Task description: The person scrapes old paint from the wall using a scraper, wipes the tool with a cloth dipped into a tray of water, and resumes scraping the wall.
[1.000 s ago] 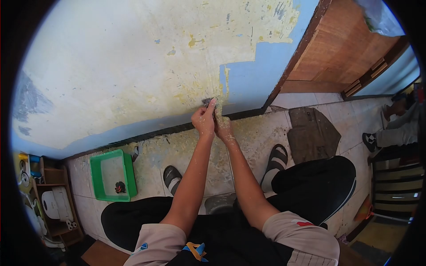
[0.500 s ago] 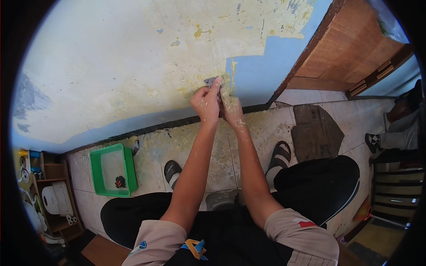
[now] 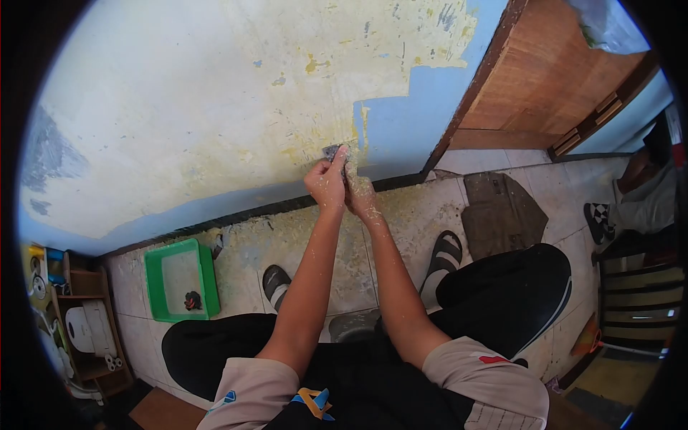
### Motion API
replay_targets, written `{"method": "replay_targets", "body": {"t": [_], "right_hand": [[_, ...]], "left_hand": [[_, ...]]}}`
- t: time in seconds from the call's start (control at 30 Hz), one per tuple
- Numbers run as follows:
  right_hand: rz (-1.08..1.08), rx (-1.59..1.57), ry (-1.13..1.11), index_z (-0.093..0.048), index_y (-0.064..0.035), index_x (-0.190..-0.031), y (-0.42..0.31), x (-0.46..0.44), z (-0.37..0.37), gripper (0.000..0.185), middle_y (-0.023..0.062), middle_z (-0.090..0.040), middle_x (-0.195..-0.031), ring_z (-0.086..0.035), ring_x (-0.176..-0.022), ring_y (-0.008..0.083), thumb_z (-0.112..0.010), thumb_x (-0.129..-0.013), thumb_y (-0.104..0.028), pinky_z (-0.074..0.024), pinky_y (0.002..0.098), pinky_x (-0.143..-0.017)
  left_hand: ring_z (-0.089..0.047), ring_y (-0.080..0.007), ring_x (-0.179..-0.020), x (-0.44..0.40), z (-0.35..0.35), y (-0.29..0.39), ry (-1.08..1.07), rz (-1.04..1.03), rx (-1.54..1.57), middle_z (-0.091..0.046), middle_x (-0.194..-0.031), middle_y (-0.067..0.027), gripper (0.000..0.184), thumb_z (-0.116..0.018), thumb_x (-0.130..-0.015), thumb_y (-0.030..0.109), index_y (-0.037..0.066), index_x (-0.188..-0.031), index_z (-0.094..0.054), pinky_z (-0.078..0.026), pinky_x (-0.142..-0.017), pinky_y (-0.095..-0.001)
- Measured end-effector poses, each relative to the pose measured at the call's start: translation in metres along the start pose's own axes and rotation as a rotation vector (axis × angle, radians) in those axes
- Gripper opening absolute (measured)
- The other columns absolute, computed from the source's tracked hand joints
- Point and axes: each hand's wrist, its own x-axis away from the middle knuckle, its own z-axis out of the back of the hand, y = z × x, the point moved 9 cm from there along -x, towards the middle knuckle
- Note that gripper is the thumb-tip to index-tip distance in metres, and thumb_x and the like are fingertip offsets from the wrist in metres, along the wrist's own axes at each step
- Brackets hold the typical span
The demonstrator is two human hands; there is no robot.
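Both my hands are closed together on a grey metal scraper, its blade at the lower part of the wall. My left hand wraps its fingers around the left side, the thumb laid along the tool. On the other side my right hand grips the handle, which is mostly hidden by the fingers. Pale paint flakes cover the back of the right hand and dot both forearms. Around the blade the wall is scraped to a yellowish white, with blue paint left at the right.
A green plastic basin with a small dark object sits on the floor at left. Paint debris lies along the wall base. A brown cloth lies at right near a wooden door. Another person's foot is at far right.
My hands and the scraper have moved a little down the wall. The view has shifted slightly. Both hands keep their grip.
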Motion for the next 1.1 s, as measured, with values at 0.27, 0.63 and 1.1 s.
{"method": "replay_targets", "body": {"t": [0.27,0.63,1.1], "right_hand": [[-0.065,-0.163,-0.077,-0.06,-0.0105,-0.075,0.02,-0.006,-0.003,0.051,-0.0049,-0.048,-0.06,-0.037,-0.049,0.0071,-0.056,-0.098,-0.056,-0.0274,0.0276,-0.044],[-0.11,0.058,-0.087,-0.059,-0.0103,-0.086,-0.037,0.01,-0.005,0.048,-0.0056,-0.044,-0.056,-0.037,-0.045,0.0064,-0.054,-0.098,-0.057,-0.0248,0.0276,-0.04],[0.235,0.203,0.021,-0.06,-0.0036,-0.083,-0.051,0.0,-0.005,0.052,-0.0005,-0.052,-0.06,-0.044,-0.051,0.0113,-0.052,-0.101,-0.051,-0.034,0.0324,-0.047]], "left_hand": [[-0.042,-0.0063,-0.05,-0.001,0.006,-0.013,0.027,0.023,-0.078,-0.052,-0.053,0.0017,0.046,-0.088,-0.078,0.022,0.002,-0.054,-0.055,-0.036,-0.048,-0.0254],[-0.042,-0.0066,-0.049,0.001,-0.01,0.023,0.012,0.07,0.055,-0.052,-0.053,0.0012,0.044,-0.088,-0.079,0.021,0.001,-0.054,-0.057,-0.035,-0.048,-0.025],[-0.04,-0.0056,-0.047,0.0,-0.017,0.037,-0.046,0.057,0.091,-0.05,-0.053,0.0025,0.046,-0.085,-0.082,0.02,0.01,-0.055,-0.05,-0.034,-0.046,-0.0236]]}}
